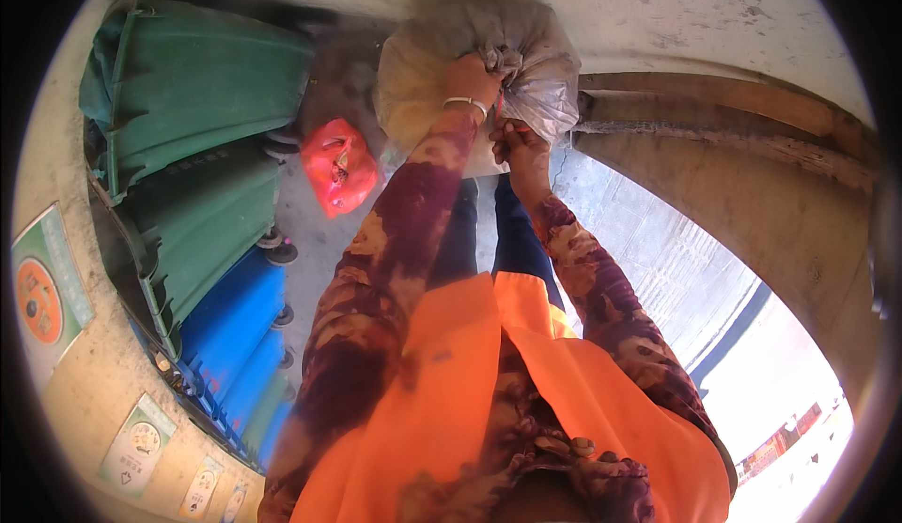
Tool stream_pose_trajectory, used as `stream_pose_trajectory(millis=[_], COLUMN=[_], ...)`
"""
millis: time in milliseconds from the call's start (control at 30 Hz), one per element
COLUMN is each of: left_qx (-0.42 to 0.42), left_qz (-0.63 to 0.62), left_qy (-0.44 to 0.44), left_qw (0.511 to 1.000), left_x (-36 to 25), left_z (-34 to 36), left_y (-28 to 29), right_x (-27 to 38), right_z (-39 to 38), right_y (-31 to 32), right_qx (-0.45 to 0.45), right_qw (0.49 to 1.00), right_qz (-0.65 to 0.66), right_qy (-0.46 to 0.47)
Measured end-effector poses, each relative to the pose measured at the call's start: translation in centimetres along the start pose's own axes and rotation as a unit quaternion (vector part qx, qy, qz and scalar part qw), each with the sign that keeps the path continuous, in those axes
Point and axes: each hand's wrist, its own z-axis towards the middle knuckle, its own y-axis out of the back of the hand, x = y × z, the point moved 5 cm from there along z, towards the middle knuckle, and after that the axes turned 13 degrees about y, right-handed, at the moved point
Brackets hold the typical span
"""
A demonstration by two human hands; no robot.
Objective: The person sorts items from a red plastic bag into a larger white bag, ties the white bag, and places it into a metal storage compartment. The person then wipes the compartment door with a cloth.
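Note:
A big, full plastic sack (pixel 418 72), translucent and dusty, stands in front of me against the wall with its mouth bunched at the top. My left hand (pixel 473 79), a pale bangle at its wrist, is closed round the gathered neck of the sack. Just below and to the right, my right hand (pixel 522 152) has its fingers curled in a pinch on a thin red string (pixel 500 107), which runs down from the neck. The string's lower end is hidden by the fingers.
Left of the sack, a knotted red plastic bag (pixel 338 168) lies on the concrete floor. Green wheeled bins (pixel 211 91) and blue bins (pixel 235 321) line the left wall. A ledge (pixel 723 109) juts from the wall at right, above sunlit paving (pixel 629 218).

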Motion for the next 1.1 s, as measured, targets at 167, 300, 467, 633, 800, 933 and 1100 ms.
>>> stream_pose_trajectory(millis=[167, 300, 467, 633, 800, 933, 1100], left_qx=[0.315, 0.272, 0.058, -0.030, 0.110, 0.060, -0.056], left_qz=[-0.191, -0.605, -0.508, -0.188, -0.244, -0.096, -0.051], left_qy=[0.063, 0.106, 0.058, 0.000, -0.049, -0.207, -0.423], left_qw=[0.928, 0.741, 0.857, 0.982, 0.962, 0.972, 0.903], left_x=[0.6, 5.9, 9.6, 4.4, 4.7, -0.1, -8.9], left_z=[-1.4, -4.8, -9.7, -17.1, -16.1, -12.4, -7.1], left_y=[2.8, 1.2, -0.6, 3.4, 6.2, 9.1, 6.1], right_x=[5.2, 9.6, 10.6, 10.5, 9.4, 8.8, 5.7], right_z=[-1.7, -3.0, -2.0, -3.2, -3.5, -2.6, -1.3], right_y=[-2.4, -5.9, -7.9, -7.3, -5.0, -2.2, 2.2], right_qx=[0.156, 0.300, 0.339, 0.317, 0.335, 0.286, 0.108], right_qw=[0.858, 0.764, 0.748, 0.784, 0.781, 0.821, 0.979], right_qz=[-0.370, -0.411, -0.374, -0.386, -0.383, -0.372, -0.155], right_qy=[0.321, 0.397, 0.431, 0.369, 0.362, 0.325, 0.082])
